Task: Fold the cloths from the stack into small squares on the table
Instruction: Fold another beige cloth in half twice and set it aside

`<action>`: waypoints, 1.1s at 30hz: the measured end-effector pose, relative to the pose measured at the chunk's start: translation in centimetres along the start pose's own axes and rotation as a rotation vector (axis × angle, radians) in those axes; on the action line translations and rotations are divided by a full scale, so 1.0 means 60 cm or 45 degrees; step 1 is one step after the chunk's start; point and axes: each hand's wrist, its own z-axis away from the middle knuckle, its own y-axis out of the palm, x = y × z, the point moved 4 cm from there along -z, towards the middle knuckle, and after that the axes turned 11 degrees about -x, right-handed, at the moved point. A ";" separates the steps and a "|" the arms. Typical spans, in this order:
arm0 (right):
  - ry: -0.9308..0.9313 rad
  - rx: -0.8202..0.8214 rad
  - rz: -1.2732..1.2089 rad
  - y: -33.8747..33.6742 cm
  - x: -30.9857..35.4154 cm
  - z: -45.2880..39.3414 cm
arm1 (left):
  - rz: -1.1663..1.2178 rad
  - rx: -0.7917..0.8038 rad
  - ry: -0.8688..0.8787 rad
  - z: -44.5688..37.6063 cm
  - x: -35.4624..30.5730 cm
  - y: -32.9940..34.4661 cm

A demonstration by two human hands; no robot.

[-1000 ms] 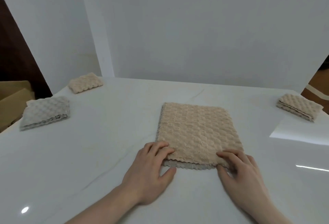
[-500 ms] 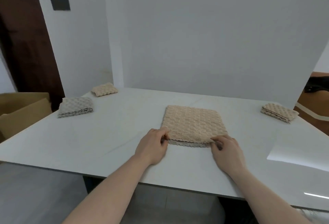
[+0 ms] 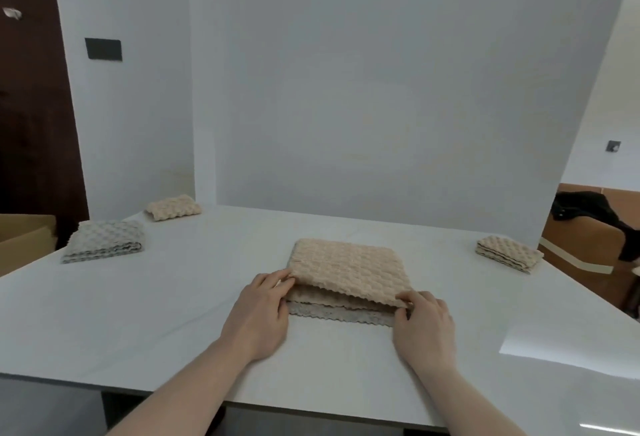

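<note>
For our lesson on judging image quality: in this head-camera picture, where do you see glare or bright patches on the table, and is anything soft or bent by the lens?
Head view: a bright patch of light lies on the table at right, with a small glint near the bottom right corner; the whole frame is slightly soft, so the beige cloth shows little fine weave; the wide lens tilts the wall edges.

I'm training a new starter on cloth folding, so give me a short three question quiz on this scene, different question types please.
1. True or false: the left hand and right hand both pinch the near edge of the beige cloth.
2. How many folded cloths lie elsewhere on the table?
3. The grey folded cloth is: A) far right, B) far left, C) under the hands.

Key: 1 true; 2 three; 3 B.
</note>
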 end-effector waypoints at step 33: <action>0.231 -0.238 -0.804 -0.336 0.171 -0.062 | 0.365 -0.741 0.009 -0.064 -0.171 -0.390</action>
